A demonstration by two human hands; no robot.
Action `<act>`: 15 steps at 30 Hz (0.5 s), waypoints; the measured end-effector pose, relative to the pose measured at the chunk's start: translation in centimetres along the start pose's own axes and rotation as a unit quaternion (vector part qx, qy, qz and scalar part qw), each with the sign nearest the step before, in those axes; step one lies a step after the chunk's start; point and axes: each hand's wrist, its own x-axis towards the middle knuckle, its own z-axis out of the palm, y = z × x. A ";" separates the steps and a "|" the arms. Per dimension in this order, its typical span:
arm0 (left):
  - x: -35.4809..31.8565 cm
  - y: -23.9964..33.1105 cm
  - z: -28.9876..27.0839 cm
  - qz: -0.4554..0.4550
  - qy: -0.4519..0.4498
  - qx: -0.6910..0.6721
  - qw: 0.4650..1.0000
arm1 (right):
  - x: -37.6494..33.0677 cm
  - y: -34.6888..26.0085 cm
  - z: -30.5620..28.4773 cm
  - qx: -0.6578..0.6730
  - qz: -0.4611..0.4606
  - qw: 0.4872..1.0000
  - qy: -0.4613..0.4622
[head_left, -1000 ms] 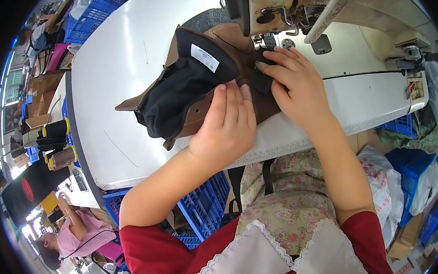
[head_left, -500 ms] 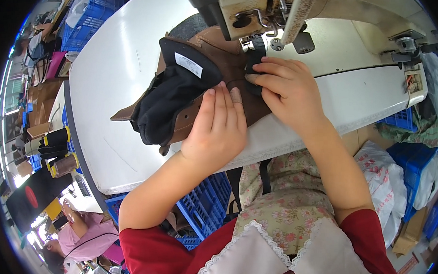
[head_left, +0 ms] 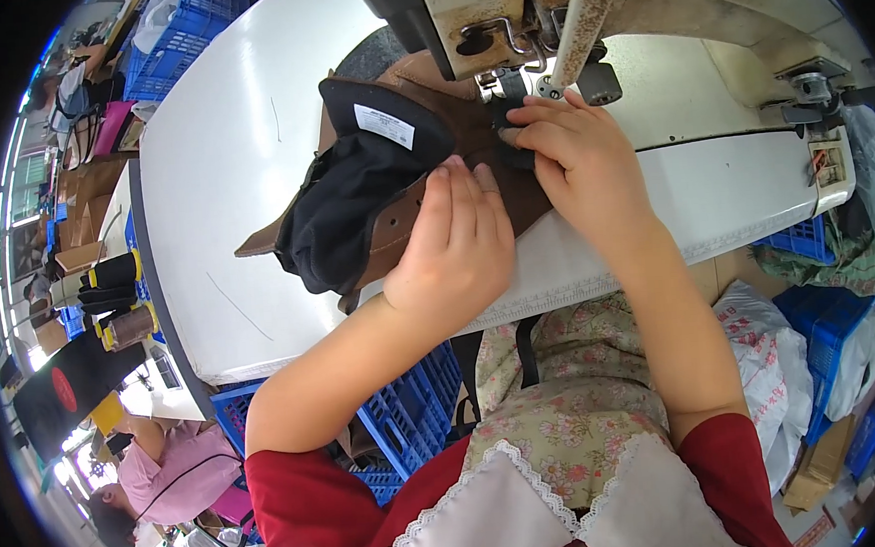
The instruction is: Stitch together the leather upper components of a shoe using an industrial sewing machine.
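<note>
A brown leather shoe upper (head_left: 399, 221) lies on the white sewing machine table, its black lining bunched at the left. A black tongue with a white label (head_left: 385, 126) stands up from it. My left hand (head_left: 456, 247) holds the upper, fingers together and pressed along the leather; its thumb is hidden. My right hand (head_left: 583, 159) is closed on a black strip (head_left: 517, 153) at the upper's right edge, close beside the presser foot (head_left: 498, 86). The fingers partly cover the strip.
The sewing machine head (head_left: 487, 15) hangs over the far side of the white table (head_left: 223, 206). Below the near edge stands a blue crate (head_left: 416, 405). White plastic bags (head_left: 763, 354) are at the right. A person in pink (head_left: 174, 470) sits at the lower left.
The shoe upper has shifted slightly right, and my left hand has moved right with it. My right fingers have edged up and right near the presser foot.
</note>
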 end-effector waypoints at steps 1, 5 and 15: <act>0.2 0.1 0.0 0.000 -0.001 0.001 1.000 | 0.1 0.3 -0.1 -0.002 -0.004 1.000 -0.001; 0.5 0.5 0.2 -0.011 0.003 0.002 1.000 | 0.6 0.6 -0.7 0.015 -0.020 1.000 -0.007; 0.7 0.7 0.2 -0.028 0.002 0.007 1.000 | 0.6 1.6 -0.7 0.054 -0.035 0.997 -0.032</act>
